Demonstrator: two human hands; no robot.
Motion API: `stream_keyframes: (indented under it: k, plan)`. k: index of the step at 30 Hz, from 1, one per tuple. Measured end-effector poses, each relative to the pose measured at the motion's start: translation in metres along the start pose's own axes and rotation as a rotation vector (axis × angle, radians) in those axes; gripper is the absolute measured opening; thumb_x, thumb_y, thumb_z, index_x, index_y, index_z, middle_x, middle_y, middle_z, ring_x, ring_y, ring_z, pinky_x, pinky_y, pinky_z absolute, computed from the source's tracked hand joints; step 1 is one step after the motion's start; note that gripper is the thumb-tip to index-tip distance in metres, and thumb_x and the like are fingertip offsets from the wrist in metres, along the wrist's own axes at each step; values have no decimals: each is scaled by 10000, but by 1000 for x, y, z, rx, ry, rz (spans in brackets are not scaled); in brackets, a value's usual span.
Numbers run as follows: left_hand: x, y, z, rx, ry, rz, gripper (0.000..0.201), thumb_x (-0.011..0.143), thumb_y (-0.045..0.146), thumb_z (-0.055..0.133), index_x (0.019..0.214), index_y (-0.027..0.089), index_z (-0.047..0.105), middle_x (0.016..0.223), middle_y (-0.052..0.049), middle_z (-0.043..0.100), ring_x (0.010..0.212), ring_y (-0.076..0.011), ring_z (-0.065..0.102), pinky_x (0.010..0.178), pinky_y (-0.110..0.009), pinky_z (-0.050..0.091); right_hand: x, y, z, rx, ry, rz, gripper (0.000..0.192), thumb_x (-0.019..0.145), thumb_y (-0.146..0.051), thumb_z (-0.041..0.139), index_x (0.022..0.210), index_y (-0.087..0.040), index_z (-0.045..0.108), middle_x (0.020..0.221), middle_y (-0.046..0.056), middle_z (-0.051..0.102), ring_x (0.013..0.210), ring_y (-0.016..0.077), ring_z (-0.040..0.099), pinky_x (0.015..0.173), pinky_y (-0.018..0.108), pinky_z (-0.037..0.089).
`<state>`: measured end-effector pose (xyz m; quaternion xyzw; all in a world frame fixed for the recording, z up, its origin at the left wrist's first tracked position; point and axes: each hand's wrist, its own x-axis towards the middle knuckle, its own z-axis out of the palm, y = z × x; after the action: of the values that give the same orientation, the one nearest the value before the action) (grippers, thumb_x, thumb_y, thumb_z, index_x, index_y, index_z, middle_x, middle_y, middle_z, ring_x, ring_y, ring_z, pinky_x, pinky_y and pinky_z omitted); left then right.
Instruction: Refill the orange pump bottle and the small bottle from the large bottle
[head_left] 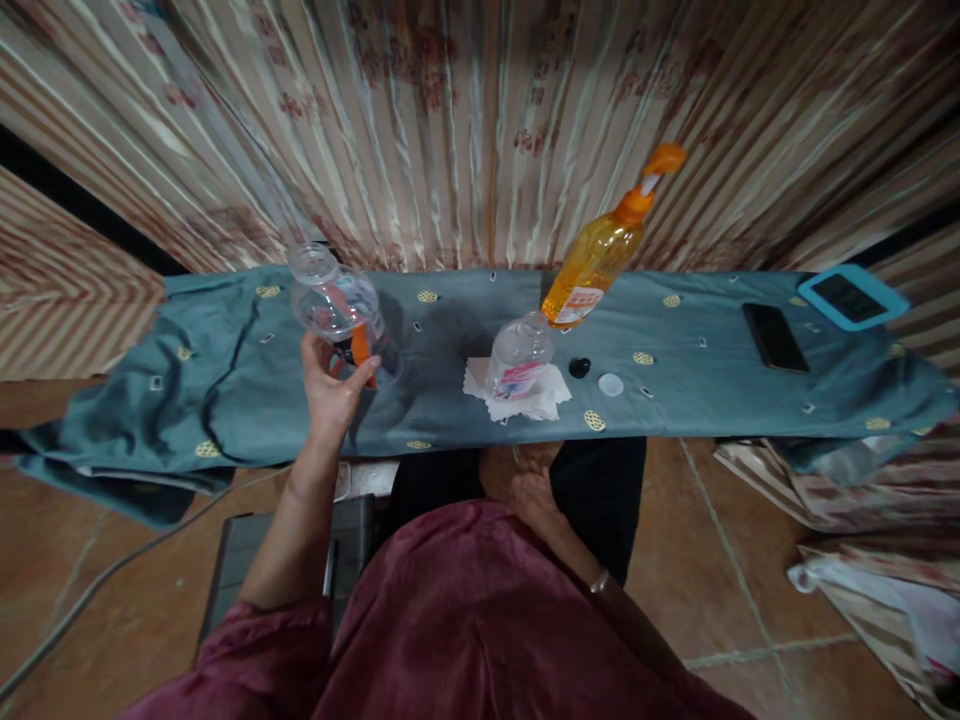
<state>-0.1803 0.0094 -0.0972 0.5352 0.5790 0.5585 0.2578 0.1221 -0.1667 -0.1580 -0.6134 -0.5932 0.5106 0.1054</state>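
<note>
The left hand has its fingers wrapped around the lower part of a clear empty bottle, thumb on the orange label, bottle tilted above the blue cloth. The right hand rests in the lap, fingers loosely curled, holding nothing visible, just below a small bottle on a napkin.

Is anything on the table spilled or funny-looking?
No spill shows. The clear bottle in the left hand has no cap. Two loose caps, a black cap and a white cap, lie on the grey cloth.
</note>
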Motion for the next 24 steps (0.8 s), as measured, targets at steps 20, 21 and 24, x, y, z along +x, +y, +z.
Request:
stream_keyframes:
  k: [20, 21, 24]
  plan:
    - [-134, 37, -2, 308, -530, 105, 427, 994, 457, 627, 1339, 218, 707, 1443, -156, 718, 1431, -356, 627, 1243, -614, 473, -20, -26, 1, 157, -30, -203, 430, 1056, -348, 681, 1446, -174, 629, 1343, 124, 712, 1272, 282, 683, 1140, 561, 519]
    - [-144, 41, 1, 266, -661, 74, 384, 1011, 441, 609, 1319, 249, 735, 1398, -122, 756, 1371, -327, 680, 1215, -560, 521, -25, -26, -2, 179, -11, -212, 430, 1064, -358, 668, 1451, -175, 625, 1348, 125, 712, 1262, 277, 690, 1127, 549, 532]
    - [-156, 54, 8, 132, -777, -4, 351, 1055, 417, 554, 1302, 279, 762, 1286, -79, 816, 1207, -274, 774, 1098, -454, 624, -35, -19, -15, 237, 101, -215, 434, 1080, -407, 634, 1443, -171, 628, 1354, 131, 715, 1210, 264, 716, 1083, 524, 563]
